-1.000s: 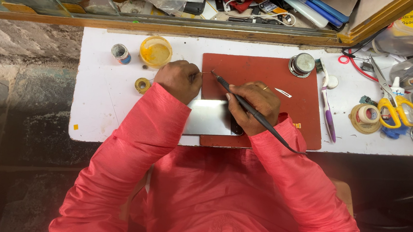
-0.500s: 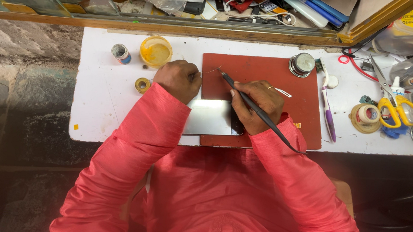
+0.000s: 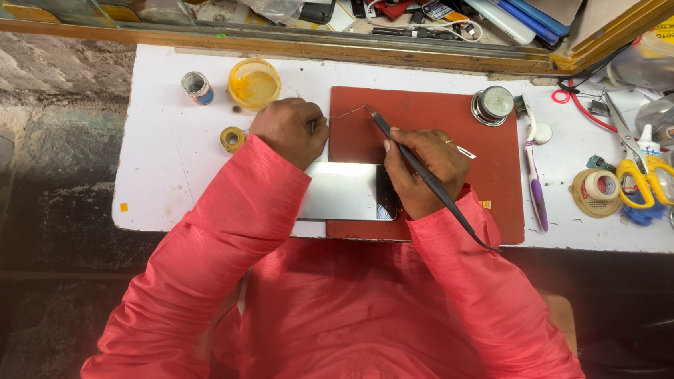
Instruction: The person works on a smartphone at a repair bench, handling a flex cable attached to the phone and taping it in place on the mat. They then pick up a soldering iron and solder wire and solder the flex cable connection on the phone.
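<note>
— Black slim soldering iron [image 3: 426, 176]: we grip it pen-style in our right hand [image 3: 423, 168], tip on the dark red rectangular mat [image 3: 431, 113].
— Left hand [image 3: 289, 130]?
— Closed, pinching a thin silvery wire [image 3: 343, 114] that meets the tip.
— Around them?
— Shiny flat phone [image 3: 349, 192] just below both hands; yellow round tub [image 3: 254, 83] and small solder spool [image 3: 233, 138] left, on the white table [image 3: 162, 168].

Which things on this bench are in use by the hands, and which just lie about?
In use:
right hand gripping soldering iron
left hand pinching solder wire
phone on red mat

Lying about:
yellow scissors
toothbrush
tape roll
yellow pot
small solder spool
round metal tin
</note>
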